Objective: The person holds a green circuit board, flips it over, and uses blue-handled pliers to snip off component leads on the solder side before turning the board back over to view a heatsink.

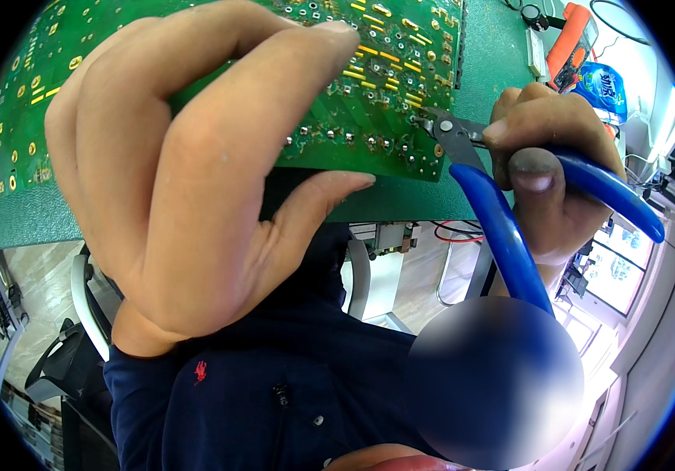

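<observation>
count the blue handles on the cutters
2: the left handle slants down from the cutters, left of the right hand; the right handle emerges from that hand toward the right. Fingers may cover part of the second.

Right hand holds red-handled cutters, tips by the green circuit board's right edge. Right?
One slip: in the head view the handles are blue, not red. The right hand does hold the cutters, tips by the green circuit board's right edge.
</observation>
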Tool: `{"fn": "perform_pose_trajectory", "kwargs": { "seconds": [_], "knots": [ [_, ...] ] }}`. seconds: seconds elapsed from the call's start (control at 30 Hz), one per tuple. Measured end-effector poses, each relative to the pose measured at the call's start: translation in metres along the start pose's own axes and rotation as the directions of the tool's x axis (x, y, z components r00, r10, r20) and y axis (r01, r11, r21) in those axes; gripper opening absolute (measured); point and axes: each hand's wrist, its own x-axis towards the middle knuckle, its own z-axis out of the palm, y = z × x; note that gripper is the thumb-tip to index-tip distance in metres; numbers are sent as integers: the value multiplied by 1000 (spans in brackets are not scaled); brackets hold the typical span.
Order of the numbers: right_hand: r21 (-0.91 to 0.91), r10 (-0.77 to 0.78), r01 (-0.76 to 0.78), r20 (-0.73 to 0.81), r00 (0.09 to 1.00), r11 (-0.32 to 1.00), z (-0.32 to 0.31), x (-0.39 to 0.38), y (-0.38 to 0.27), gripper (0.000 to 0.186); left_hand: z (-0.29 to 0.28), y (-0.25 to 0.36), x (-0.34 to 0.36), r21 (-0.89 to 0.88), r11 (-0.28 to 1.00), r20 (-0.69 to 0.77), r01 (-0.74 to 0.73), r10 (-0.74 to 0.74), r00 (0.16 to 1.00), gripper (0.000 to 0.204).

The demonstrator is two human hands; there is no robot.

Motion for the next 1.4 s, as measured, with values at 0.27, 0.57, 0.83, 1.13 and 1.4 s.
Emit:
{"fn": "perform_pose_trajectory", "kwargs": {
  "seconds": [0.27, 0.57, 0.83, 1.13, 1.4],
  "knots": [
    [-64, -119, 123, 72, 990, 990, 0, 0, -6, 38, -1, -6, -2, 18, 999, -5, -48, 48, 999, 71],
    [-228, -241, 268, 140, 960, 936, 5, -5, -18, 31, -3, 3, 2, 44, 999, 16, 24, -25, 1000, 69],
    [-352, -320, 374, 202, 926, 858, 15, -10, -23, 34, 0, 3, -1, -6, 999, -10, 31, -31, 999, 70],
    [-416, -359, 439, 260, 897, 796, 14, -6, -27, 31, 1, 3, 0, -29, 999, -29, 20, -20, 999, 71],
    [-73, -172, 184, 140, 975, 980, -4, -2, -11, 42, -3, 0, 0, 1, 1000, 11, 19, -19, 1000, 71]
  ]
}}
